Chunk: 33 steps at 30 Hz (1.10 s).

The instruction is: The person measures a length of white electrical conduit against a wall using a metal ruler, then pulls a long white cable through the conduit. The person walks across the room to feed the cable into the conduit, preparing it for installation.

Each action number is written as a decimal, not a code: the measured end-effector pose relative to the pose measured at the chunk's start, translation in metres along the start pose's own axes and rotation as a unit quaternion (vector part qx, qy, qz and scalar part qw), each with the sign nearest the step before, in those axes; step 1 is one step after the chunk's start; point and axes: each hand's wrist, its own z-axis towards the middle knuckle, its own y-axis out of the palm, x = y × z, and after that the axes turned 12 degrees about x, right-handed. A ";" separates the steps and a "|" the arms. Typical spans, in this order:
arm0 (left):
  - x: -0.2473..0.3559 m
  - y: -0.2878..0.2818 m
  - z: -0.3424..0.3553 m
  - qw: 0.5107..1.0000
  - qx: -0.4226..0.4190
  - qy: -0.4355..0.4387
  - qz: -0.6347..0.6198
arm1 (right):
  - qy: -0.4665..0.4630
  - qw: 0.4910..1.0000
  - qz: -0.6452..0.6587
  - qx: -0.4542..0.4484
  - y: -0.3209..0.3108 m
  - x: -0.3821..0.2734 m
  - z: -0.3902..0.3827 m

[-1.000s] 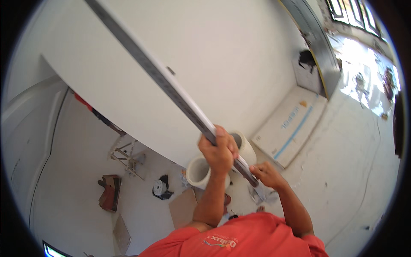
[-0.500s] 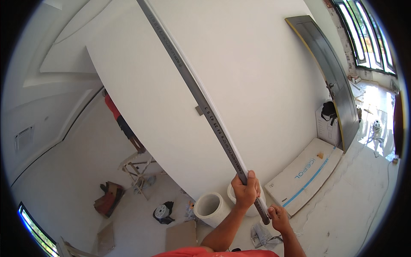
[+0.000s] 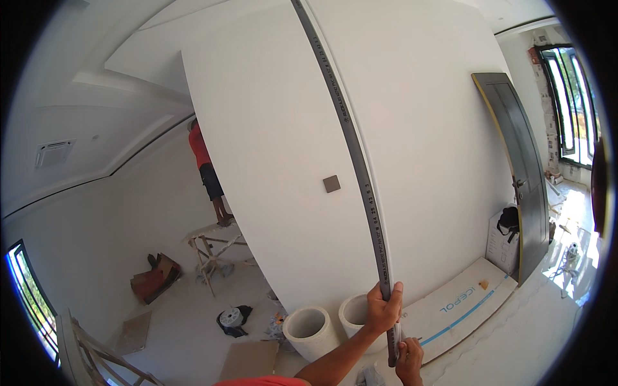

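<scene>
A long dark grey plastic pipe (image 3: 354, 148) with printing along it rises in front of a white wall and runs out of view at the top. A pale strip (image 3: 380, 212) follows its right side; whether it is a separate piece I cannot tell. My left hand (image 3: 384, 307) is wrapped round the pipe near its lower end, thumb up. Below it, my right hand (image 3: 410, 360) has its fingers curled against the right side of the pipe's bottom end. A small square brown-grey plate (image 3: 331, 184) sits on the wall, left of the pipe.
Two pale round pots (image 3: 309, 325) stand by the wall base. A long flat carton (image 3: 457, 309) lies at right, near a leaning dark door (image 3: 515, 174). At left, another person (image 3: 205, 164) stands on a trestle platform (image 3: 209, 241). A wooden frame (image 3: 96, 347) is at lower left.
The pipe stands more upright in view and its top has shifted right. Both hands have moved slightly right and lower, still on the pipe. The wall plate shows fully left of it.
</scene>
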 end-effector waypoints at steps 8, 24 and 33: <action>0.006 0.011 0.003 1.000 -0.008 0.021 -0.007 | -0.018 0.998 -0.023 0.046 -0.002 0.005 0.001; 0.019 0.051 0.000 0.993 0.034 0.061 0.099 | 0.798 0.489 0.268 0.229 -0.038 0.292 -0.177; 0.022 0.056 0.002 0.993 0.041 0.044 0.098 | 0.506 0.359 0.404 0.673 -0.077 0.350 -0.158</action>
